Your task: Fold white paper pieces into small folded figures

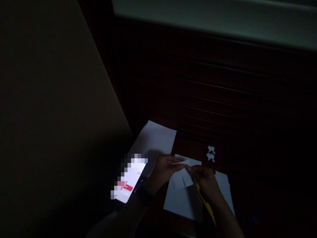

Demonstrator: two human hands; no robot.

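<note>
A small white piece of paper (180,181) is held between my two hands over a larger white sheet. My left hand (163,169) pinches its upper left edge, a dark watch band (144,195) around that wrist. At its upper right edge, my right hand (205,178) is closed, thumb and fingertip on the paper. A dark slit or shadow line runs down the paper's lower part. Beneath my right hand and forearm shows a long, curved yellow object (205,202); its kind is hard to make out in the dark.
A lit phone (130,180), partly pixelated, stands tilted at the left. White sheets (158,135) lie behind it, under my hands (182,208) and right of my right arm (224,185). Small jagged paper cutouts (211,154) lie behind my right hand. Dark slatted wood rises behind.
</note>
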